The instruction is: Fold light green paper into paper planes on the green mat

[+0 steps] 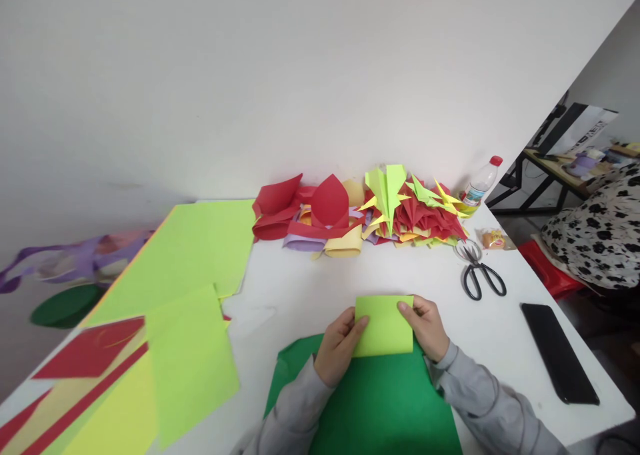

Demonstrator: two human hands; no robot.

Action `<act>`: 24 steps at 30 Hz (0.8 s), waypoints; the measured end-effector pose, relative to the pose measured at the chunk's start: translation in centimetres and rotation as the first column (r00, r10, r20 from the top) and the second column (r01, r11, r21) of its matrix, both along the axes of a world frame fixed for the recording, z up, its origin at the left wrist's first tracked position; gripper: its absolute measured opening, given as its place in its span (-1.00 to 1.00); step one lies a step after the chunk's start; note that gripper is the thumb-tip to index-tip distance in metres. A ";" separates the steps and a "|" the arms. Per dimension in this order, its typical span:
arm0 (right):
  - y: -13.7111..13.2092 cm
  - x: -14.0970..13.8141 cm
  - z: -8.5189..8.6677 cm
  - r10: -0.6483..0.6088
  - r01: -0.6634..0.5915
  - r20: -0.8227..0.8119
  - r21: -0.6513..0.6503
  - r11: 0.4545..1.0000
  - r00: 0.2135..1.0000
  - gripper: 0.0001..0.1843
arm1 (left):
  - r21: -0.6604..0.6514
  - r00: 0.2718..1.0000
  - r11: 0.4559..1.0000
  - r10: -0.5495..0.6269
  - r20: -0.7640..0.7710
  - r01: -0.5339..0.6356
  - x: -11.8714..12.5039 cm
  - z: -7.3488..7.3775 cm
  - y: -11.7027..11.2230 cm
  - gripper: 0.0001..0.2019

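Note:
A small rectangular piece of lime-green paper (384, 332) is held up between both hands, above a dark green sheet (385, 402) near the table's front. My left hand (340, 345) pinches its left edge, thumb on the near face. On the right edge, toward the upper corner, my right hand (424, 325) has the same kind of pinch. The fingers behind the paper are partly hidden. Whether the paper is folded or a single layer, I cannot tell.
Colored sheets (193, 368) overlap at left. Against the wall sit curled paper pieces (310, 215) and folded paper planes (410, 208). To the right are a bottle (481, 183), scissors (477, 272), a wrapped snack (494, 239) and a black phone (559, 352). A person in patterned clothing (600, 228) is beyond.

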State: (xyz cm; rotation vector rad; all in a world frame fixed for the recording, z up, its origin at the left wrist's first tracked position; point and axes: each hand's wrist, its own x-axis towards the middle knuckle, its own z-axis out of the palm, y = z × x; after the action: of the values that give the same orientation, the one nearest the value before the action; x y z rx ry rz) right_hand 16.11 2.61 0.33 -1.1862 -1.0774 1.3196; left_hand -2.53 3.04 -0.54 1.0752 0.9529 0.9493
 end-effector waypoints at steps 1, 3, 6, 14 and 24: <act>0.0 0.0 0.0 0.001 -0.001 0.000 0.001 1.000 1.000 -0.56 | -0.001 1.000 1.000 0.000 0.000 0.000 0.0 0.0 0.0 -0.58; 0.0 -0.1 0.1 0.005 -0.005 -0.001 0.001 1.000 1.000 -0.56 | -0.001 1.000 1.000 0.000 -0.002 0.000 0.0 0.0 0.0 -0.58; 0.0 -0.1 0.2 0.007 -0.007 0.000 0.003 1.000 1.000 -0.55 | 0.004 1.000 1.000 0.000 -0.010 0.000 0.0 0.1 0.0 -0.57; 0.2 0.2 -0.2 -0.047 0.047 0.026 0.015 0.999 0.999 -0.57 | 0.018 0.999 1.000 0.014 -0.040 -0.014 0.1 0.4 -0.3 -0.58; -0.1 0.1 -0.3 -0.012 0.011 0.066 0.004 1.000 0.998 -0.59 | 0.099 0.969 0.975 0.210 -0.133 -0.198 -0.2 1.3 -0.4 -0.59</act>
State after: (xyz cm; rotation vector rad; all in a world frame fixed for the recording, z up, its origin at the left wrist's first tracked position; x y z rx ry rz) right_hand 16.20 2.49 -0.02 -1.2391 -1.1179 1.2770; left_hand -2.70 2.61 0.74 1.1437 1.1666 1.1007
